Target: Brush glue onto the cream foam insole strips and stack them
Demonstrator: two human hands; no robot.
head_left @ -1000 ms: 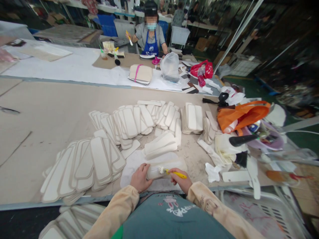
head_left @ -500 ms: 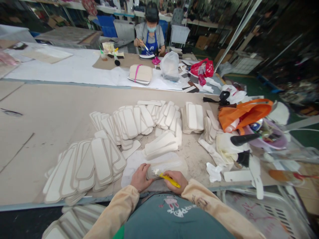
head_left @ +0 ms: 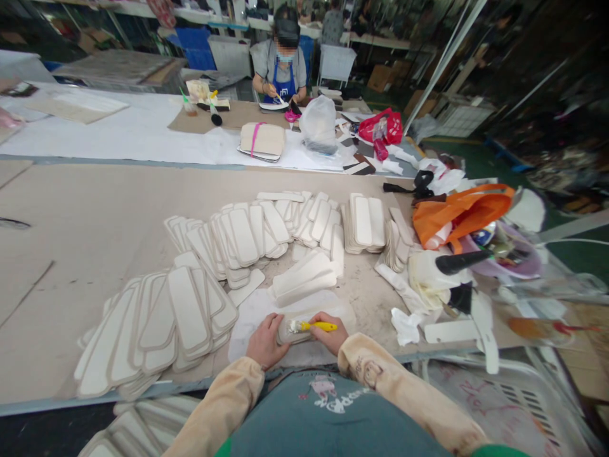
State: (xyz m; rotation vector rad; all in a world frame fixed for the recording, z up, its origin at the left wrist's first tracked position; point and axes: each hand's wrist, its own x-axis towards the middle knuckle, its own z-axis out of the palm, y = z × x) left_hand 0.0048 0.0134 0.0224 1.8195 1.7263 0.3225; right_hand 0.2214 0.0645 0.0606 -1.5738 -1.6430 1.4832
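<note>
My right hand (head_left: 329, 331) is closed around a paintbrush (head_left: 323, 326) with a yellow handle. Its whitish bristles rest on a pale, round-cornered panel (head_left: 309, 315) at the table's near edge. The panel's top looks wet and shiny. At its left end my left hand (head_left: 267, 341) grips it, thumb on the near side and fingers on the far side. White paper (head_left: 245, 330) lies beneath. Just behind is a small stack of similar panels (head_left: 304, 277). To the left spreads a large overlapping pile of panels (head_left: 190, 311).
More panels (head_left: 245, 235) fan out farther back, with a neat stack (head_left: 365, 222) beside them. At right are an orange bag (head_left: 464, 212), a purple basin (head_left: 528, 263) and a white container (head_left: 428, 270). Across the table a masked co-worker (head_left: 280, 70) brushes another piece.
The brush has shifted slightly left along the panel, and its handle has turned from slanting to nearly level. My left hand stays at the panel's end. The view has shifted slightly.
</note>
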